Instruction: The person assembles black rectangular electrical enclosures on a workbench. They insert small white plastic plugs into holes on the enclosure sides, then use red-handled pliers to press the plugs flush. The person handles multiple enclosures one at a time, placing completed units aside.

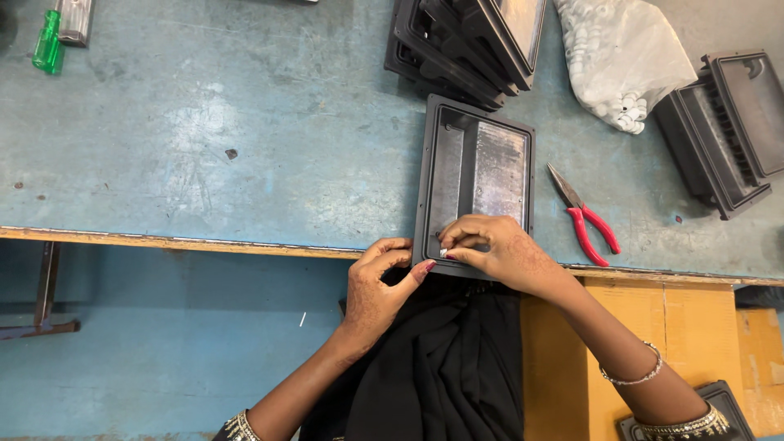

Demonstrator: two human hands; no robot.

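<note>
Black rectangular tray (474, 175) at the near edge of my blue surface (245, 147), my right hand (490, 245) pinching a small white piece inside it, my left hand (380, 286) gripping its corner, red-handled pliers (584, 216) just beside.

Brightness: you work in even, fairly bright daylight-like light; nothing is lost in darkness.
Glare: the blue table (245, 139) shows a pale washed sheen far left of centre, and the metal plate inside the grey tray (478, 167) reflects dully.
Shadows: soft and short; your hands cast little shadow.
Dark areas: the black cloth (445, 367) near you swallows detail.
Sharpness: focus holds across the frame, with slight softness at the corners.
Distortion: the table's near edge bows slightly.
</note>
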